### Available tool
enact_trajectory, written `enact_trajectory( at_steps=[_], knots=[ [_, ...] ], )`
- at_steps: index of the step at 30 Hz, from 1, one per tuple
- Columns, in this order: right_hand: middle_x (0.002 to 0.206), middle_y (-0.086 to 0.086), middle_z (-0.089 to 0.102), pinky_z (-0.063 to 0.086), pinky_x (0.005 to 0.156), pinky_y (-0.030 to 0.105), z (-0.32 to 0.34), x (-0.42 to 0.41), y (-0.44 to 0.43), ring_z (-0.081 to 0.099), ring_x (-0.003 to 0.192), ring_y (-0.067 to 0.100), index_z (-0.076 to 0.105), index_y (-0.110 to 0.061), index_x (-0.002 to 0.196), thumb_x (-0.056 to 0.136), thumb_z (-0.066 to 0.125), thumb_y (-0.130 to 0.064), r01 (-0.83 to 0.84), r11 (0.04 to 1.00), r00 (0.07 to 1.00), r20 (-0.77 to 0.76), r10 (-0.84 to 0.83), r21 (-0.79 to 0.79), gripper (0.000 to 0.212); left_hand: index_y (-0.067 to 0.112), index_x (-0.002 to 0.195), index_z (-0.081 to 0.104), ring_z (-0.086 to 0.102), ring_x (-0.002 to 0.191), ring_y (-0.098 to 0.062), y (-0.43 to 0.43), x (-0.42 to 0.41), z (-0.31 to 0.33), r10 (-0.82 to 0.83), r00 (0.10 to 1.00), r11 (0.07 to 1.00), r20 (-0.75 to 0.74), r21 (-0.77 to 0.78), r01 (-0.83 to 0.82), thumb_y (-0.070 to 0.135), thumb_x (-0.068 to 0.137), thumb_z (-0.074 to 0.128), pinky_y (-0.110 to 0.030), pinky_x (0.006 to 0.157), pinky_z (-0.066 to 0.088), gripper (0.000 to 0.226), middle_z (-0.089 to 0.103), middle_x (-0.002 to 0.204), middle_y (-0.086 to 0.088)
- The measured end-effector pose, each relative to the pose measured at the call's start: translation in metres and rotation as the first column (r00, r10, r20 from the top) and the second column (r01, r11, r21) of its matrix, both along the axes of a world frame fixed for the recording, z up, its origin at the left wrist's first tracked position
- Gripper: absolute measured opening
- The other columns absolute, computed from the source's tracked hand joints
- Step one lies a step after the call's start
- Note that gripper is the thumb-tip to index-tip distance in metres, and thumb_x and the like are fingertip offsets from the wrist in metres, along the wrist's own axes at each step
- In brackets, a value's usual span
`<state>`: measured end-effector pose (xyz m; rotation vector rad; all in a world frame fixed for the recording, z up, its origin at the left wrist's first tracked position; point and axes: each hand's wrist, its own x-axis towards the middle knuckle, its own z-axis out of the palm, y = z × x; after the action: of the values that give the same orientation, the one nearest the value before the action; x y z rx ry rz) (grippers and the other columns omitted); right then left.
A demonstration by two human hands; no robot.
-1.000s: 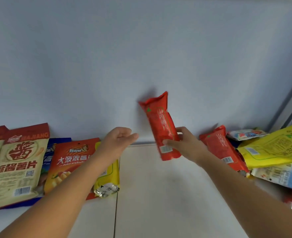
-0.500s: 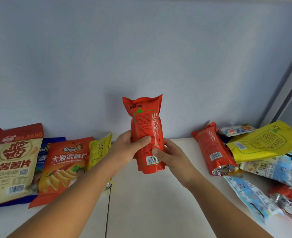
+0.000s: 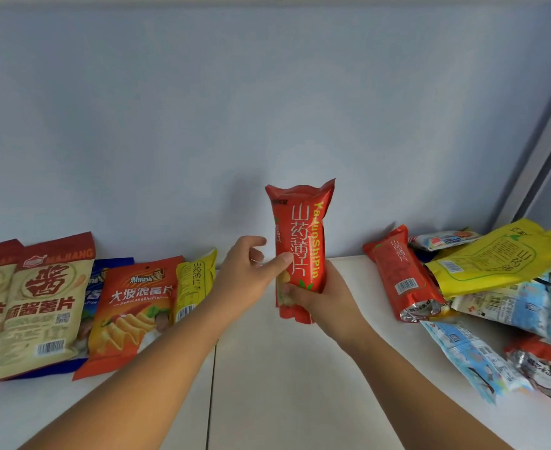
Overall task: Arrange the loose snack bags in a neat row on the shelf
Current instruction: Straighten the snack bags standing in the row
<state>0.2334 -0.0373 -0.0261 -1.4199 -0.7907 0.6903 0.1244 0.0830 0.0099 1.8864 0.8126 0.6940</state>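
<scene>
A slim red snack bag (image 3: 303, 222) with white and yellow print stands upright above the white shelf (image 3: 267, 391), near the back wall. My right hand (image 3: 329, 300) grips its lower end from below and behind. My left hand (image 3: 251, 271) is at the bag's left side; only its thumb touches the front, and its fingers are loosely curled clear of the bag. A row of bags leans on the wall at the left: two beige and red bags (image 3: 43, 306), a blue bag (image 3: 108, 271) behind, an orange bag (image 3: 134, 306) and a yellow bag (image 3: 194, 284).
A loose pile lies at the right: another red bag (image 3: 400, 274), a large yellow bag (image 3: 498, 258), blue and white bags (image 3: 469, 352) and a red foil-ended bag (image 3: 543, 368). A grey frame (image 3: 540, 141) rises at the right corner. Bare shelf stretches between the row and the pile.
The red bag came in from the right and was turned so its front faces me. My left hand took hold of it, then loosened to a thumb touch; the right hand shifted under the bag's base.
</scene>
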Motion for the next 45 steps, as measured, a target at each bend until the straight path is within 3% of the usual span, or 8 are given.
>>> enact_trajectory(
  at_steps=[5, 18, 23, 27, 30, 34, 40, 45],
  knots=[
    [0.116, 0.006, 0.077, 0.062, 0.090, 0.044, -0.003, -0.005, -0.005, 0.076, 0.105, 0.028, 0.062, -0.019, 0.129, 0.082, 0.078, -0.027, -0.263, 0.964, 0.958, -0.111, 0.264, 0.025, 0.050, 0.027, 0.117, 0.065, 0.075, 0.095, -0.007, -0.003, -0.016, 0.003, -0.186, 0.980, 0.969, 0.065, -0.154, 0.194, 0.065, 0.069, 0.072, -0.028, 0.084, 0.060, 0.062, 0.077, 0.109, 0.009],
    [0.126, -0.001, 0.073, 0.058, 0.101, 0.046, -0.030, -0.061, 0.015, 0.071, 0.116, 0.020, 0.054, -0.020, 0.137, 0.081, 0.081, -0.037, -0.388, 0.921, 0.915, -0.108, 0.388, 0.026, 0.065, 0.030, 0.105, 0.068, 0.076, 0.084, -0.004, -0.002, -0.085, -0.007, 0.150, 0.976, 0.983, 0.156, -0.130, -0.130, 0.045, 0.086, 0.071, -0.016, 0.065, 0.058, 0.024, 0.079, 0.096, 0.009],
    [0.130, -0.004, 0.071, 0.057, 0.102, 0.039, -0.035, -0.100, 0.028, 0.069, 0.120, 0.016, 0.051, -0.023, 0.140, 0.081, 0.084, -0.033, -0.431, 0.902, 0.898, -0.093, 0.430, 0.019, 0.067, 0.030, 0.104, 0.069, 0.077, 0.085, -0.008, 0.007, -0.127, -0.010, 0.286, 0.945, 0.952, 0.156, -0.158, -0.262, 0.050, 0.084, 0.072, -0.031, 0.077, 0.062, 0.029, 0.079, 0.097, 0.009],
    [0.120, -0.010, 0.073, 0.061, 0.092, 0.030, -0.025, -0.142, 0.045, 0.071, 0.110, 0.008, 0.058, -0.026, 0.134, 0.087, 0.082, -0.029, -0.326, 0.945, 0.945, -0.011, 0.326, -0.008, 0.052, 0.026, 0.113, 0.067, 0.074, 0.089, -0.006, 0.019, -0.164, -0.005, 0.310, 0.942, 0.947, 0.129, -0.131, -0.294, 0.067, 0.080, 0.060, -0.027, 0.078, 0.058, 0.053, 0.076, 0.101, 0.011],
    [0.116, -0.010, 0.075, 0.063, 0.090, 0.035, -0.016, -0.175, 0.070, 0.073, 0.104, 0.008, 0.060, -0.026, 0.132, 0.084, 0.081, -0.035, -0.216, 0.976, 0.976, -0.016, 0.216, 0.001, 0.054, 0.031, 0.120, 0.062, 0.060, 0.090, 0.010, 0.041, -0.202, -0.007, 0.348, 0.931, 0.936, 0.114, -0.103, -0.337, 0.058, 0.094, 0.055, -0.011, 0.072, 0.047, 0.038, 0.063, 0.100, 0.025],
    [0.122, -0.005, 0.071, 0.063, 0.091, 0.040, -0.011, -0.215, 0.118, 0.073, 0.105, 0.012, 0.052, -0.022, 0.137, 0.087, 0.081, -0.036, -0.073, 0.996, 0.997, -0.008, 0.073, -0.055, 0.060, 0.027, 0.119, 0.069, 0.066, 0.113, -0.009, 0.077, -0.261, -0.011, 0.403, 0.909, 0.909, 0.107, -0.163, -0.384, 0.047, 0.087, 0.070, -0.044, 0.103, 0.053, 0.037, 0.070, 0.118, 0.012],
    [0.108, -0.014, 0.064, 0.056, 0.070, 0.023, -0.012, -0.255, 0.173, 0.066, 0.091, 0.003, 0.048, -0.024, 0.138, 0.090, 0.077, -0.041, 0.024, 0.979, 0.986, 0.166, 0.011, -0.203, 0.059, 0.031, 0.103, 0.073, 0.068, 0.108, -0.008, 0.109, -0.327, -0.022, 0.348, 0.937, 0.933, 0.036, -0.112, -0.343, 0.041, 0.091, 0.068, -0.043, 0.102, 0.053, 0.016, 0.075, 0.108, 0.013],
    [0.110, -0.010, 0.070, 0.063, 0.080, 0.036, -0.016, -0.268, 0.192, 0.070, 0.093, 0.010, 0.056, -0.024, 0.131, 0.092, 0.070, -0.049, 0.093, 0.941, 0.950, 0.311, 0.013, -0.325, 0.049, 0.028, 0.102, 0.074, 0.068, 0.102, 0.000, 0.114, -0.351, -0.028, 0.271, 0.962, 0.960, 0.028, -0.082, -0.268, 0.034, 0.094, 0.067, -0.028, 0.094, 0.052, 0.012, 0.075, 0.103, 0.014]
  ],
)
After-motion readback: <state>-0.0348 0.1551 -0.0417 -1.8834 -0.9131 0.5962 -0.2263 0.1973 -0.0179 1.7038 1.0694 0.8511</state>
